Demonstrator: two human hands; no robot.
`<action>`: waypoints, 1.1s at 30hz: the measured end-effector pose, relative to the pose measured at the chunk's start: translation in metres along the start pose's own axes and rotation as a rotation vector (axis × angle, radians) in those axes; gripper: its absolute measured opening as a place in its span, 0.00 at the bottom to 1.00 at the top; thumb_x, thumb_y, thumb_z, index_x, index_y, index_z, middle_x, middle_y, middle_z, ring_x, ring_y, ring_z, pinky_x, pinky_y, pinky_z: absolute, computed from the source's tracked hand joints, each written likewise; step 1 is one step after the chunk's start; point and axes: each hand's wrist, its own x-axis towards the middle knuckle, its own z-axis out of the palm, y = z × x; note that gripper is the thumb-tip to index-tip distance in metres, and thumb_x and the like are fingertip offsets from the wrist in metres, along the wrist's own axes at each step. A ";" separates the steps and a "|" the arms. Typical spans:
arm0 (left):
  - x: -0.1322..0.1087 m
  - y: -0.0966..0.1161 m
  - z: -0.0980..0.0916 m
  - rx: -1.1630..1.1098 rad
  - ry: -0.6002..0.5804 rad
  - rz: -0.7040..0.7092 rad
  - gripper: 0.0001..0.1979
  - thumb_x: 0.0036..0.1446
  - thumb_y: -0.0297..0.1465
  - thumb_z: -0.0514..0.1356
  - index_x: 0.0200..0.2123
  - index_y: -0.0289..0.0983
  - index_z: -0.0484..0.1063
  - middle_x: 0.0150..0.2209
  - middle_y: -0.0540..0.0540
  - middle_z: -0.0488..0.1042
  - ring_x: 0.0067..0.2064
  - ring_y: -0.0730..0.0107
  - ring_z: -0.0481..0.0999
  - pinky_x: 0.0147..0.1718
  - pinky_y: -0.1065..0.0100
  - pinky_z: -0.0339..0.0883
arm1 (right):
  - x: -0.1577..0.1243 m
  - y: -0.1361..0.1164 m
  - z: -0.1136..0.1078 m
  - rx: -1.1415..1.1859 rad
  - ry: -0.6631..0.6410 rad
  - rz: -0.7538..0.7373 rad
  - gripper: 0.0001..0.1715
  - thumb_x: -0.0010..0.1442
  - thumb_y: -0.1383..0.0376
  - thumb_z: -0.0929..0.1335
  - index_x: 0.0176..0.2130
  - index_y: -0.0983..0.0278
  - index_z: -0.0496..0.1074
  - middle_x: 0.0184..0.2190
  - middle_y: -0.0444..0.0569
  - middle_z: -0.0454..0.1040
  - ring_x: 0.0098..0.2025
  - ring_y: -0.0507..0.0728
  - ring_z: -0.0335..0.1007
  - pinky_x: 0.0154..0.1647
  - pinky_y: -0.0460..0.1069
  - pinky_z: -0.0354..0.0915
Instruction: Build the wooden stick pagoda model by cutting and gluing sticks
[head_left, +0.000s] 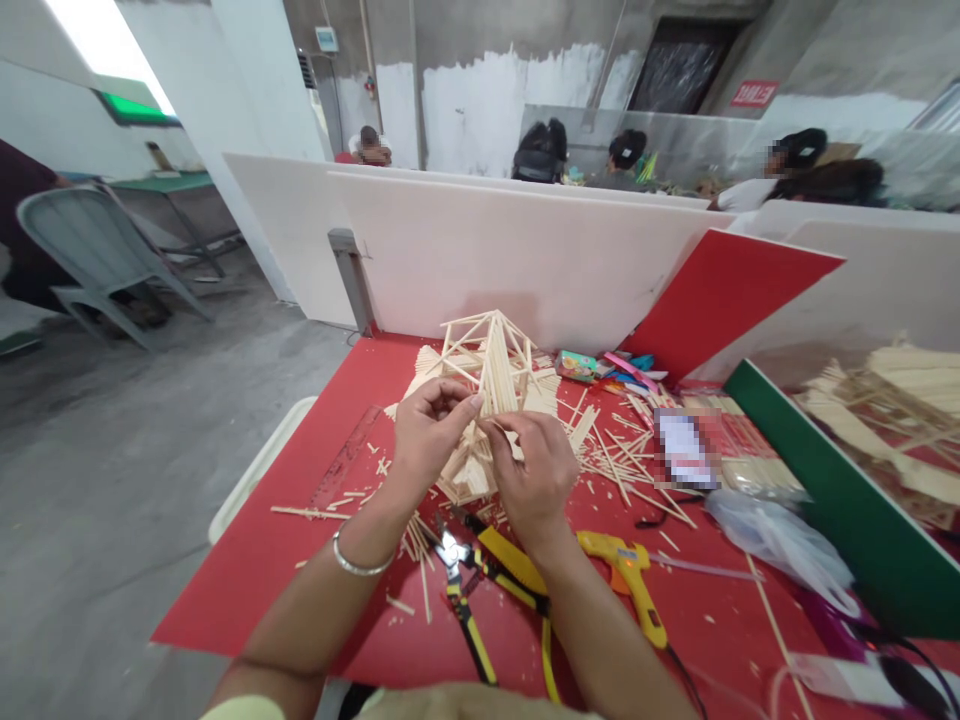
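Observation:
A small house-like model of thin wooden sticks (497, 350) stands at the middle of the red table, its peaked frame joined to layered stick panels. My left hand (426, 435) is at its near side, thumb and fingers pinched together. Close by on the right, my right hand (536, 470) is also closed in a pinch, its fingertips almost meeting the left ones. Whatever lies between the fingertips is too small and hidden to make out. Yellow-and-black pliers (457, 575) lie below my hands, and a yellow glue gun (626, 575) rests beside my right forearm.
Loose wooden sticks (615, 455) and offcuts litter the red table (300, 570). A clear ruler (345, 455) lies on the left. Packs of sticks (750, 445) and a plastic bag (780, 540) are on the right, by a green board (847, 500). White partitions (487, 235) stand behind; people sit beyond.

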 end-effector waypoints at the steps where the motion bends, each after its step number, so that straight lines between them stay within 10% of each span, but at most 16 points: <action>1: 0.000 0.000 0.000 -0.003 0.001 -0.004 0.11 0.47 0.35 0.70 0.28 0.36 0.74 0.20 0.54 0.68 0.17 0.82 0.60 0.15 0.76 0.55 | 0.001 0.000 0.000 -0.009 -0.002 0.000 0.05 0.61 0.66 0.70 0.40 0.61 0.74 0.36 0.49 0.77 0.41 0.54 0.71 0.46 0.50 0.66; 33: -0.001 -0.001 0.000 -0.009 -0.004 0.013 0.11 0.49 0.36 0.70 0.29 0.35 0.74 0.20 0.54 0.67 0.18 0.83 0.60 0.16 0.77 0.55 | 0.005 0.003 -0.002 -0.132 -0.019 -0.171 0.15 0.62 0.69 0.68 0.48 0.59 0.76 0.35 0.49 0.71 0.39 0.53 0.65 0.40 0.48 0.63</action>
